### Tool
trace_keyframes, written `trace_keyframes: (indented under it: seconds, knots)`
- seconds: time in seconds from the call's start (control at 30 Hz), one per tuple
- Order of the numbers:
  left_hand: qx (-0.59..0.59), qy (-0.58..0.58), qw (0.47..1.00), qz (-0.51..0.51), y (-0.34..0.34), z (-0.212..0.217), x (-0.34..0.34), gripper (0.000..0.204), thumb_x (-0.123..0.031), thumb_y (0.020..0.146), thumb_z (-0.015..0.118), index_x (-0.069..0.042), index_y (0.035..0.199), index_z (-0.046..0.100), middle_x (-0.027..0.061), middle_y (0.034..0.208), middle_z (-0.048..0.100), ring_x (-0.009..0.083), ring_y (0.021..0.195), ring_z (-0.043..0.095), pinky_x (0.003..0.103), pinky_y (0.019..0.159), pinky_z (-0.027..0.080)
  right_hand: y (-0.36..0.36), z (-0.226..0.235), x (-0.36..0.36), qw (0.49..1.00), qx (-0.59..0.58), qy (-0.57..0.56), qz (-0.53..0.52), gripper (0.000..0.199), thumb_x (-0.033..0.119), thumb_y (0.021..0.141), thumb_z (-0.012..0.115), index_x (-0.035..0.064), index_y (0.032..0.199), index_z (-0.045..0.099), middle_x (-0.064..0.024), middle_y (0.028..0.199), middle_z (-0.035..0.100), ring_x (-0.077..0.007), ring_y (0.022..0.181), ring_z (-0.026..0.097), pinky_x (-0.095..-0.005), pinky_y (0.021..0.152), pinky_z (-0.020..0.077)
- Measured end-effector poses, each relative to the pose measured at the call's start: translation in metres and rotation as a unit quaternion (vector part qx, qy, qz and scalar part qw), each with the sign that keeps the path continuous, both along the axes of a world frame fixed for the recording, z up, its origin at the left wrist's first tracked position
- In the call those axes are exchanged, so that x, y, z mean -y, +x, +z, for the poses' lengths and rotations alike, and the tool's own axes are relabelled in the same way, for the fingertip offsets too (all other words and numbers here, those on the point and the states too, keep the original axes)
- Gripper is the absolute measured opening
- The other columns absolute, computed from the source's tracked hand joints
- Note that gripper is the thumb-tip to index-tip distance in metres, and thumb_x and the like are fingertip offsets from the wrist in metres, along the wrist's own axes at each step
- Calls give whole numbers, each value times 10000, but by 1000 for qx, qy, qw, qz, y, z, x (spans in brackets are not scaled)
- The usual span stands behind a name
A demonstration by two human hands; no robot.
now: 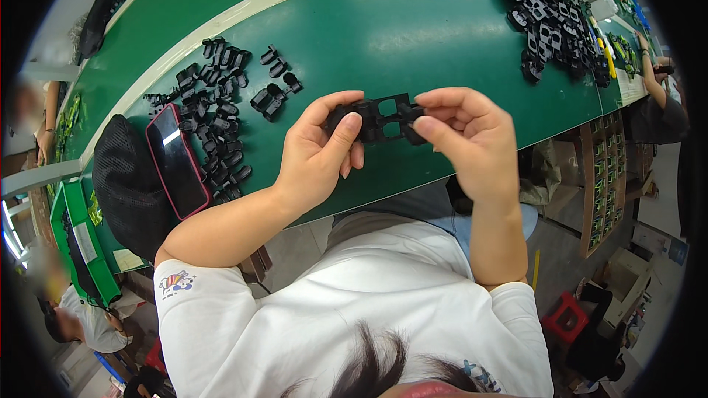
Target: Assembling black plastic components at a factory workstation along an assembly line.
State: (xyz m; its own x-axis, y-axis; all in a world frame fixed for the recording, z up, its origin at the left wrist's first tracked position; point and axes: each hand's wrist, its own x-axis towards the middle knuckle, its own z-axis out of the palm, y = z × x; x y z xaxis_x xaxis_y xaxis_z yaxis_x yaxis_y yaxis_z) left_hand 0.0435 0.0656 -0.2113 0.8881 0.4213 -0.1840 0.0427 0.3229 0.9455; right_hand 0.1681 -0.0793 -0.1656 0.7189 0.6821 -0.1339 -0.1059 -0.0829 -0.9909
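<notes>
Between my two hands, above the near edge of the green table, is a black plastic frame part (388,118) with two square openings. My left hand (324,135) grips its left end, thumb on top and fingers wrapped beneath. At the other end, my right hand (463,129) pinches the part between thumb and fingertips. Its right end is partly covered by those fingers. Left of my hands, several small black plastic pieces (214,121) lie in a loose pile, with a few (273,96) set apart nearer to me.
A phone in a red case (178,162) leans by a black mesh bag (129,180) at the left. A heap of black frame parts (549,26) covers the far right of the green table (369,37). A green bin (82,243) stands far left. Other people work at both sides.
</notes>
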Motion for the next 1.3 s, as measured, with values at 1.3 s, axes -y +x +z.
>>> trace_keyframes:
  seconds: [1.3]
  knots:
    - [31, 51, 998, -30, -5, -1, -1, 243, -128, 913, 507, 6, 1115, 490, 33, 794, 556, 63, 563, 519, 209, 500, 429, -3, -26, -11, 998, -10, -31, 59, 292, 54, 799, 657, -31, 1067, 576, -54, 922, 583, -83, 761, 566, -193, 603, 483]
